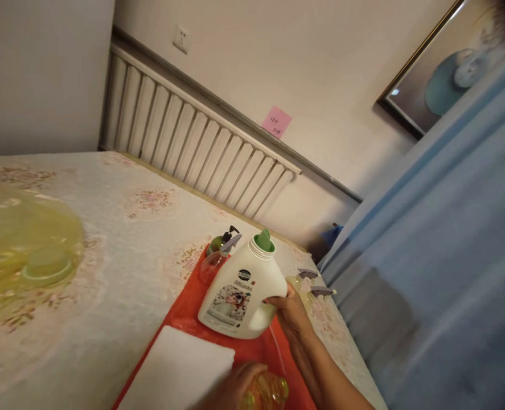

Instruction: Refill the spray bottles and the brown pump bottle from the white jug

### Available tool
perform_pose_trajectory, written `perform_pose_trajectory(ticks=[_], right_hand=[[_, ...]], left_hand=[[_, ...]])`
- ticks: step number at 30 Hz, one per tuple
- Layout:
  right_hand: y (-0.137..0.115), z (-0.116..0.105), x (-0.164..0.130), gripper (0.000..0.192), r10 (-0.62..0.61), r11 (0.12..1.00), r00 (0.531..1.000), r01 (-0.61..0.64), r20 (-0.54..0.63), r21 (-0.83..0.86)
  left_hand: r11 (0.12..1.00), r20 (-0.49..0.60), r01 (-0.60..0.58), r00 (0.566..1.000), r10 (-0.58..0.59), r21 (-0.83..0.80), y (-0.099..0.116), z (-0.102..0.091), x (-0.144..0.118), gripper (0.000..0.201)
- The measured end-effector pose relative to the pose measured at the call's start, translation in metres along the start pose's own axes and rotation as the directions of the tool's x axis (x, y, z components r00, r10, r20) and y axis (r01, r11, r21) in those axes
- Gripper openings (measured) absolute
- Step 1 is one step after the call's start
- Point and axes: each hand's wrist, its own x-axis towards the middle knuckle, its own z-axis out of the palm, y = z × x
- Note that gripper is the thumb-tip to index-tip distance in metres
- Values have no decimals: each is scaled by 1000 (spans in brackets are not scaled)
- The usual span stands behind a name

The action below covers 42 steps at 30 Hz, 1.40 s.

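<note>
My right hand [292,313] grips the handle of a white detergent jug [239,293] with an open green spout. The jug stands slightly tilted on a red mat [184,310]. At the bottom edge, my left hand [230,390] is wrapped around a small clear yellowish bottle [271,393], just below and in front of the jug. A thin clear tube or stream [276,347] runs between the jug and the small bottle; I cannot tell which it is.
A white pad [177,370] lies on the mat's near end. Behind the jug stand a dark-pump green bottle [218,242] and a clear spray bottle [212,265]; two more grey-trigger sprayers [316,287] stand to the right. A blurred yellow container [25,250] is at left. A blue curtain [440,267] hangs at the right.
</note>
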Motion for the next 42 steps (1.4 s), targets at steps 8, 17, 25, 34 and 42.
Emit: perform_pose_trajectory(ticks=[8, 17, 25, 34, 42], right_hand=[[29, 24, 2, 38, 16, 1000, 998, -16, 60, 0], [42, 5, 6, 43, 5, 990, 981, 23, 195, -139], [33, -78, -51, 47, 40, 969, 998, -48, -39, -242], [94, -115, -168, 34, 192, 967, 978, -203, -85, -151], [82, -86, -176, 40, 79, 962, 987, -112, -139, -249]], left_hand=[[994, 47, 82, 995, -85, 65, 2, -2, 4, 76], [993, 7, 107, 994, -108, 40, 22, -6, -3, 76], [970, 10, 217, 976, -219, 112, 25, -2, -11, 96], [950, -109, 124, 989, -96, 286, 5, 2, -23, 95], [632, -445, 318, 895, 47, 707, 7, -40, -59, 41]])
